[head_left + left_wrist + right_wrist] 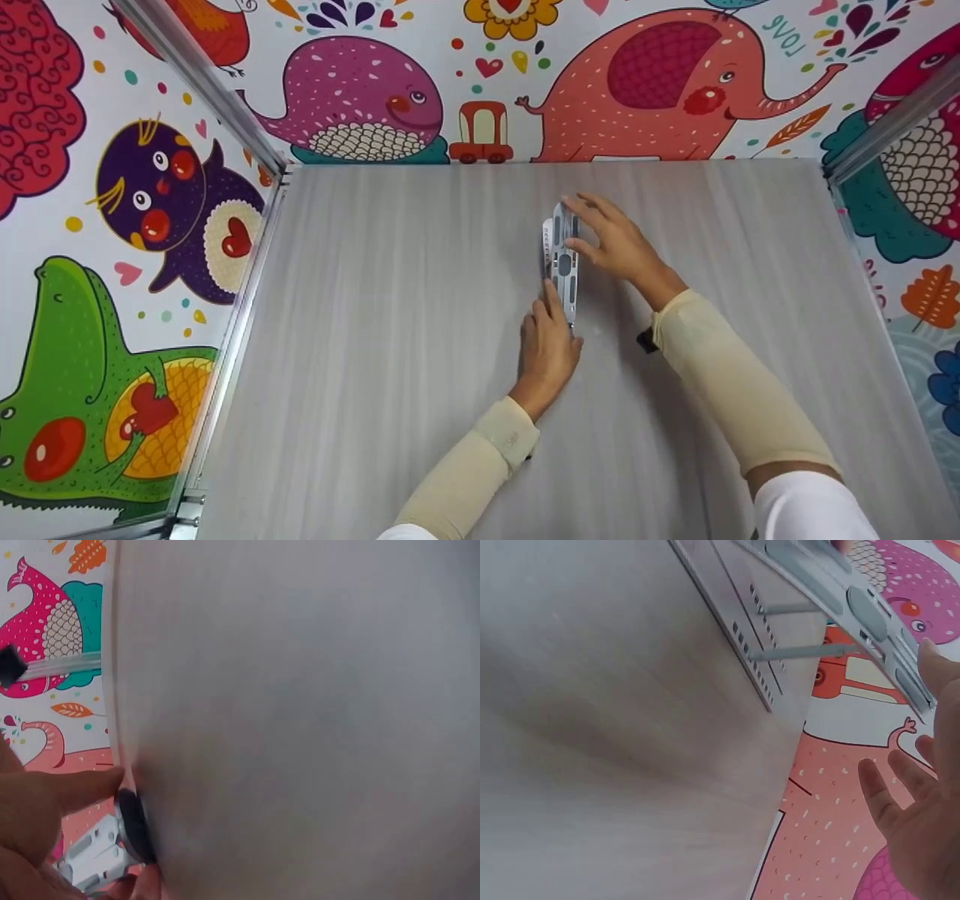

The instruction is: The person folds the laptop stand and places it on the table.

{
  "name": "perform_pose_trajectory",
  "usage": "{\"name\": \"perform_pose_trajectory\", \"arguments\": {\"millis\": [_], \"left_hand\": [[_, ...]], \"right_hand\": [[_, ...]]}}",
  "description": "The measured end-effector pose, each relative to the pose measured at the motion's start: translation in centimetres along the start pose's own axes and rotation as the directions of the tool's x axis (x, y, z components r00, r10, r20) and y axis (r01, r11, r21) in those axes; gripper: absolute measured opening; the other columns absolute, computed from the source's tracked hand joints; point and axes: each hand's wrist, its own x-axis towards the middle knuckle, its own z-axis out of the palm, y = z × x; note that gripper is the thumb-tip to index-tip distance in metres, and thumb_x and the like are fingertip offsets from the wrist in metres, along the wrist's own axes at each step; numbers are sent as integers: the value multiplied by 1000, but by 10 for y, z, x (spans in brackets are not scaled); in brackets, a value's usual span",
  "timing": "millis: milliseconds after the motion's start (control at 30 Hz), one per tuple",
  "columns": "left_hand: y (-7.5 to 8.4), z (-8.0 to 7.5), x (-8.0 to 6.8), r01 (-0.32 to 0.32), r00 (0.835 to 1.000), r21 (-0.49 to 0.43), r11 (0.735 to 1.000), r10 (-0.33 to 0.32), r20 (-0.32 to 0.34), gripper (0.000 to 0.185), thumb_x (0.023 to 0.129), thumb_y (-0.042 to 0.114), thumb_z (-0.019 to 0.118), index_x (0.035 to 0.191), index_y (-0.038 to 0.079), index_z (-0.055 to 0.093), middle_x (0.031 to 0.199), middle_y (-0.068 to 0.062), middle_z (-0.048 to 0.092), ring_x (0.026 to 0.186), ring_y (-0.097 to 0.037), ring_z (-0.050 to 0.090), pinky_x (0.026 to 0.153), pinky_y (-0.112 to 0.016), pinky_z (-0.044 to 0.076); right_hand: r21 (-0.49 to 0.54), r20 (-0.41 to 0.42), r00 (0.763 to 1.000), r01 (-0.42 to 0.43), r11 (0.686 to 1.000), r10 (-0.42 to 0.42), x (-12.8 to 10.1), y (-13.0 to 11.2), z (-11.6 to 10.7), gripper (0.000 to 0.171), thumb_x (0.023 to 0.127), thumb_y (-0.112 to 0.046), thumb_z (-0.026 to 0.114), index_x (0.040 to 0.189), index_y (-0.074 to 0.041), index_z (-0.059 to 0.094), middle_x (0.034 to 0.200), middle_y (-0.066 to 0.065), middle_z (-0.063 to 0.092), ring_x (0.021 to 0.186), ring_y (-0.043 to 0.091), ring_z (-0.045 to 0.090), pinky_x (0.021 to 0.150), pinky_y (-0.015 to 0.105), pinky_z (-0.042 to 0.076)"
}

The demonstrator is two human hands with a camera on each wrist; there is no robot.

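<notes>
A silver folding laptop stand (564,289) with slotted arms is on the grey wood-grain table (405,315). Its near end is held by my left hand (549,351), index finger stretched along the side. In the left wrist view, thumb and fingers surround that end, which carries a black pad (135,826). My right hand (621,241) is spread at the far right side of the stand, thumb against the upper arm. The right wrist view shows the upper arm (889,645) raised over a notched base rail (742,652), with thin struts between them.
Metal frame rails (247,247) border the table on the left, and another rail (885,120) rises at the back right. Printed cartoon panels (637,82) stand behind and beside the table. A small black piece (646,340) sits at the right wrist.
</notes>
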Motion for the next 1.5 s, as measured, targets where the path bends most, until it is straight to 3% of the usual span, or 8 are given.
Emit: {"name": "perform_pose_trajectory", "arguments": {"millis": [67, 167, 333, 567, 733, 833, 1233, 1500], "left_hand": [[1, 1, 0, 1, 1000, 26, 1000, -1, -7, 113, 84, 24, 85, 164, 6, 8, 130, -15, 49, 107, -28, 56, 92, -39, 51], [3, 1, 1, -8, 1000, 45, 999, 9, -24, 110, 84, 22, 85, 164, 4, 11, 129, -16, 50, 104, -29, 58, 89, -39, 52], [3, 2, 2, -28, 998, 72, 997, 32, -46, 108, 82, 21, 86, 162, 0, 17, 126, -18, 51, 98, -29, 61, 85, -40, 55], [4, 2, 5, -38, 997, 164, 986, 49, -64, 107, 80, 27, 88, 160, -1, 23, 124, -16, 55, 92, -27, 63, 81, -41, 56], [5, 2, 6, -43, 994, 261, 964, 67, -82, 106, 77, 34, 89, 159, 0, 31, 123, -11, 59, 82, -24, 64, 67, -42, 54], [2, 0, 9, -85, 990, 270, 959, 111, -82, 104, 76, 32, 89, 158, 0, 33, 125, -11, 59, 81, -24, 65, 68, -42, 54], [-23, -24, 26, -315, 949, 233, 920, 302, 91, 96, 80, 22, 84, 159, 3, 32, 129, -10, 61, 84, -27, 66, 79, -40, 56], [-39, -44, 46, -383, 901, 174, 907, 325, 288, 97, 86, 14, 80, 164, 14, 21, 143, -8, 53, 110, -27, 63, 98, -46, 52]], "right_hand": [[9, 9, 1000, 0, 1000, 0, 6, -1, 1, 75, 95, -38, 71, 157, -48, 30, 155, 8, 49, 138, 32, 52, 110, 55, 45], [72, -21, 1000, 2, 997, -1, 10, -1, 7, 71, 96, -32, 72, 155, -46, 35, 140, 9, 63, 114, 27, 66, 98, 46, 56], [201, -61, 997, -24, 979, 37, 10, -4, 15, 66, 94, -22, 73, 152, -41, 46, 135, 5, 67, 84, 19, 69, 73, 36, 61], [263, -43, 992, -106, 959, 122, 11, -7, 15, 64, 93, -17, 75, 148, -40, 52, 109, 5, 70, 80, 20, 68, 63, 31, 59], [262, -52, 989, -118, 958, 136, 9, -6, 13, 62, 93, -15, 75, 147, -35, 54, 105, 6, 70, 82, 21, 67, 61, 27, 56], [249, -89, 986, -117, 961, 143, 7, -5, 10, 59, 92, -14, 76, 146, -29, 56, 98, 8, 69, 79, 20, 66, 59, 26, 54], [244, -230, 935, -214, 946, 271, -11, -2, 7, 53, 91, -11, 77, 140, -20, 59, 88, 10, 67, 75, 22, 63, 55, 24, 50], [248, -389, 853, -265, 932, 346, -26, -7, 13, 50, 87, -9, 80, 134, -13, 62, 83, 14, 72, 68, 22, 65, 46, 16, 45]]}}
